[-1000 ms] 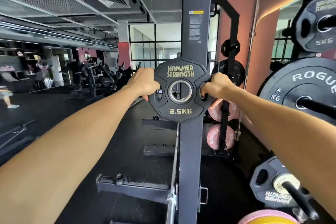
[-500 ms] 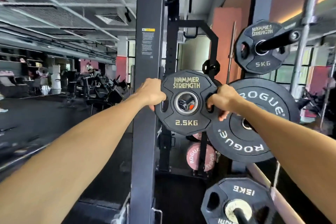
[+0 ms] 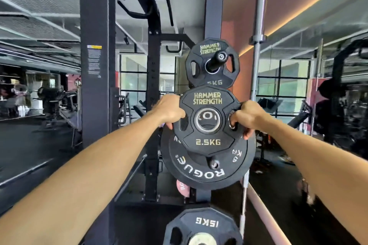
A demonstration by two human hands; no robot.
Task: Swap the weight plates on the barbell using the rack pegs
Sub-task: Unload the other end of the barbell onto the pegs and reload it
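I hold a black 2.5 kg Hammer Strength plate [image 3: 207, 120] upright at arm's length. My left hand [image 3: 171, 109] grips its left handle slot and my right hand [image 3: 246, 116] grips its right one. Right behind it a black 5 kg Rogue bumper plate [image 3: 201, 169] hangs on a rack peg [image 3: 214, 164], whose tip shows just below the held plate. Above, a 5 kg Hammer Strength plate [image 3: 212, 63] sits on an upper peg [image 3: 218, 58]. A 15 kg plate [image 3: 203, 226] hangs on a peg at the bottom.
A black rack upright [image 3: 97, 85] stands close on the left. A steel barbell [image 3: 258, 32] stands vertical to the right of the pegs. A pink plate [image 3: 182, 188] peeks out low behind the Rogue plate. Gym machines fill the left background; windows and dark equipment lie to the right.
I have carried the 2.5 kg plate rightward past the rack upright until it faces the stored plates. It now overlaps the Rogue plate. Both hands keep their grip.
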